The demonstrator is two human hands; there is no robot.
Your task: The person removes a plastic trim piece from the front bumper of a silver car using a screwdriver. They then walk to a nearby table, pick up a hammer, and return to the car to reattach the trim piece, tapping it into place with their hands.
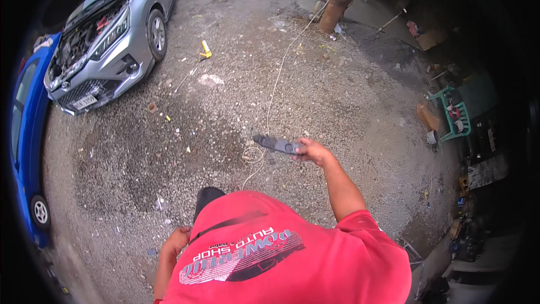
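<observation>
My right hand [310, 151] grips the end of a dark grey, elongated plastic part [275, 144] with round recesses, held out in front of my red shirt above the gravel. Below that part, a loose coil of pale cord [252, 156] lies on the ground, with one line running up toward the back. My left hand [180, 236] hangs low beside my body at the shirt's edge, its fingers curled; whatever they may hold is hidden. A dark shoe [207, 197] shows just past the shirt.
Silver car [121, 56] with raised hood and blue car [31, 112] at left; yellow tool [205, 49] and thin rod [185, 77] on gravel [349, 101]; rusty cylinder [332, 14] at back; green plastic chair [458, 115] and clutter [478, 174] along the right.
</observation>
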